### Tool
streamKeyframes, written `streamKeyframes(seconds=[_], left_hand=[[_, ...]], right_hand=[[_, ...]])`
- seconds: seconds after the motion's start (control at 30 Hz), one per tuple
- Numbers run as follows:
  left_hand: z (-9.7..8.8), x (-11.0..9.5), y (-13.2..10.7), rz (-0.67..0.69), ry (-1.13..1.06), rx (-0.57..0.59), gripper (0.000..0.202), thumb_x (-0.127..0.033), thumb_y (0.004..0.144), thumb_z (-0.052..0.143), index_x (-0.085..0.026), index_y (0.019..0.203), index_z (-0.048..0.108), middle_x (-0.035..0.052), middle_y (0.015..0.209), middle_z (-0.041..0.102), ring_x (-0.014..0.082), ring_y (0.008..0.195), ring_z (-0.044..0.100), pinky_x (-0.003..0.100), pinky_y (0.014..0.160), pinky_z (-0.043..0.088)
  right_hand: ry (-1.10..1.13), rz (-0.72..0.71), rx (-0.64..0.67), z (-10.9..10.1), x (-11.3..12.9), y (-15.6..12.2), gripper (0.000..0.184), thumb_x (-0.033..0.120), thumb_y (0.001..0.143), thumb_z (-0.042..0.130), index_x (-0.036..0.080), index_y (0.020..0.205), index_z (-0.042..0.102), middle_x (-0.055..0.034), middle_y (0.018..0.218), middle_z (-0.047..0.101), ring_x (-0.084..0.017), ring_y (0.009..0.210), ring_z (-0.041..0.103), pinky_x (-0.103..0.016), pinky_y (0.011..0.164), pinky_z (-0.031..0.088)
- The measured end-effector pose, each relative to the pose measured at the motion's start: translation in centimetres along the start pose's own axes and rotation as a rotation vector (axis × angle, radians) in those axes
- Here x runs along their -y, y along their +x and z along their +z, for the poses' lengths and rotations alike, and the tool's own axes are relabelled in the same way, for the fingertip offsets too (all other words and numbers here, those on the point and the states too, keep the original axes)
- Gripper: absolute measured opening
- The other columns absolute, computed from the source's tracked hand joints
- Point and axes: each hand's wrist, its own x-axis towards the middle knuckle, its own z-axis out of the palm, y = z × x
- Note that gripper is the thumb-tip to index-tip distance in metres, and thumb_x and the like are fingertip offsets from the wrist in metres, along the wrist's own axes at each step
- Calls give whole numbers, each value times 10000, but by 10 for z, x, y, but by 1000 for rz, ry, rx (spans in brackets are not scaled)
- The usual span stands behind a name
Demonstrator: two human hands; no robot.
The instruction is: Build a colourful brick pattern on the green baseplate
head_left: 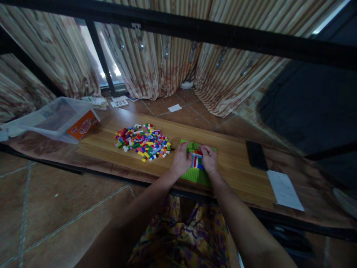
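A green studded baseplate (195, 176) lies on the wooden board right in front of me. On it sits a small build of toy building bricks (197, 160) in red, white and blue. My left hand (182, 159) is closed against the build's left side, fingers bent over the plate. From the other side my right hand (209, 157) grips it, with thumb and fingertips near the red bricks at the far edge. The fingers hide part of the build, so any single loose brick between them cannot be made out.
A heap of loose multicoloured bricks (145, 141) lies left of the baseplate. Further left stands a clear plastic bin (55, 115) with an orange label. A black phone (256, 155) and a white paper sheet (285, 190) lie on the right. A dark metal bar (178, 26) crosses overhead.
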Motion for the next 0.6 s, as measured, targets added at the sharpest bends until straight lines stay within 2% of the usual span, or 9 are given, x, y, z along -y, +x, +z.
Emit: streamKeyframes(seconds=[0.17,0.4,0.47,0.6], left_hand=[[22,6,6,-15,-9,53,509,-28,795,473,-140,1291,496,149,1357,518,239,1291,484,463,1131,380],[26,9,5,5,31,63,480,-10,784,459,-127,1239,557,155,1356,515,237,1284,489,452,1137,377],[28,8,4,16,81,63,457,-23,798,453,-143,1222,573,147,1340,527,241,1273,495,454,1120,392],[30,1,-3,132,287,130,439,-96,855,429,-128,1280,538,152,1337,540,260,1305,447,446,1123,362]], right_hand=[[63,38,-12,1,-4,1,326,452,830,497,201,811,705,-56,873,731,-219,849,672,-370,828,518],[99,59,-16,3,-5,1,318,458,827,509,211,812,709,-55,888,727,-221,861,667,-368,827,517],[64,40,-10,3,-3,1,314,453,831,507,215,798,709,-53,885,723,-222,867,655,-371,842,501],[-9,-16,-5,3,3,0,319,432,851,481,219,796,713,-51,885,714,-215,880,637,-369,871,472]])
